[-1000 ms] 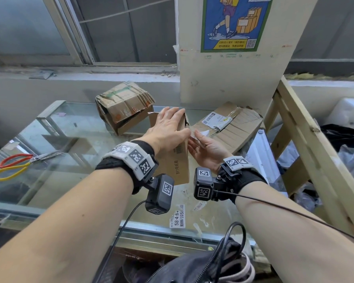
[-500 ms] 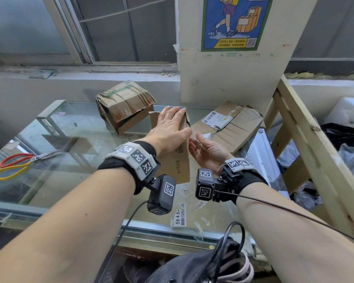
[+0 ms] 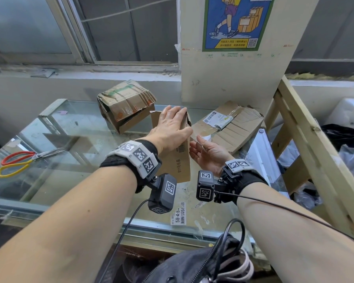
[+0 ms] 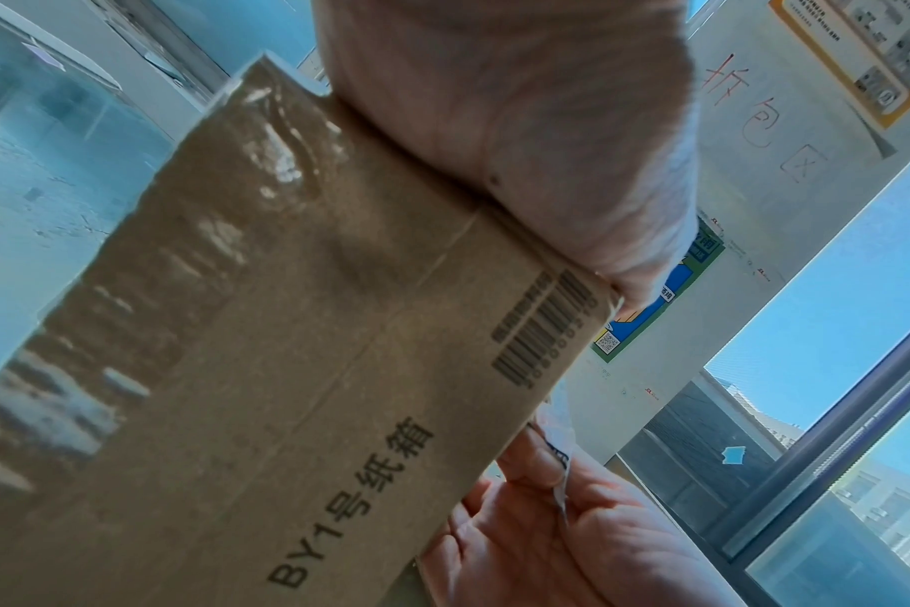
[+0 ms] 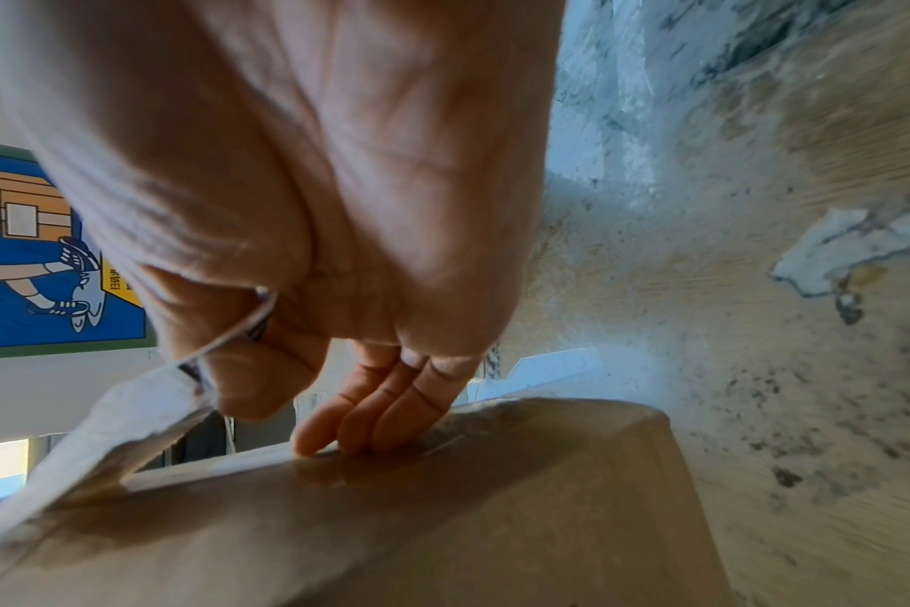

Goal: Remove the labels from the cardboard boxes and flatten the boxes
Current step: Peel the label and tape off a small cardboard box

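Note:
A tall brown cardboard box [image 3: 180, 160] printed "BY1" stands on the glass table [image 3: 70, 129] in front of me. My left hand [image 3: 170, 127] lies flat across its top, fingers straight, thumb along the right edge. My right hand [image 3: 206, 152] is at the box's right side. Its thumb and forefinger pinch a white label [image 5: 131, 415] that is partly peeled off the box [image 5: 390, 513], while the other three fingers touch the cardboard. The left wrist view shows the barcoded box face [image 4: 286, 328] and the label [image 4: 557, 415] curling away from its edge.
A crushed box [image 3: 127, 103] sits behind on the left. A flattened box bearing a label [image 3: 229, 123] leans at the back right. Red and yellow scissors [image 3: 23, 162] lie far left. A label scrap [image 3: 178, 216] sticks to the glass. A wooden frame [image 3: 307, 135] stands on the right.
My right hand has drawn slightly down and toward me with the label, peeling it a little further from the box. The left hand stays on the box top.

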Tool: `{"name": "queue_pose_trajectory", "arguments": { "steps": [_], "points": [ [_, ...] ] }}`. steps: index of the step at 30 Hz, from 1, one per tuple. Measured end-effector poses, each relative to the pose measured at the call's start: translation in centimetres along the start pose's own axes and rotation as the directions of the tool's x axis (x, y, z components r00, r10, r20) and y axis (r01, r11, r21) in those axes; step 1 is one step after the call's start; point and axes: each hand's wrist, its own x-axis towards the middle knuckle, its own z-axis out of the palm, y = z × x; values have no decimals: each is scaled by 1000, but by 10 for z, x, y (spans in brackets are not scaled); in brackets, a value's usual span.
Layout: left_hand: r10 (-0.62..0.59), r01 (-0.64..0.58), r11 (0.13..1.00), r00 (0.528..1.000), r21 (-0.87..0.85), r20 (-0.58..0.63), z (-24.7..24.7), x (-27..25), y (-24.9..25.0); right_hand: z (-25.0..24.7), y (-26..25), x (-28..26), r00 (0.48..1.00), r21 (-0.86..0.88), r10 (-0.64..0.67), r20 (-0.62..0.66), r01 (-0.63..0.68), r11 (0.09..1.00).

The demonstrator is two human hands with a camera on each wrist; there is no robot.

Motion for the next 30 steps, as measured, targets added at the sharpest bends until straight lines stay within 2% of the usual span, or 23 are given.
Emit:
{"name": "queue_pose_trajectory", "arguments": {
  "steps": [8, 22, 30],
  "points": [
    [3, -3, 1000, 1000, -6, 2, 0, 0, 0, 1, -2, -8, 999, -60, 25, 27, -23, 998],
    [28, -28, 1000, 1000, -14, -5, 3, 6, -7, 0, 1, -10, 999, -99, 39, -10, -40, 994],
    [19, -19, 1000, 1000, -9, -12, 3, 6, -5, -6, 0, -11, 999, -113, 43, 22, -40, 993]
  ]
}}
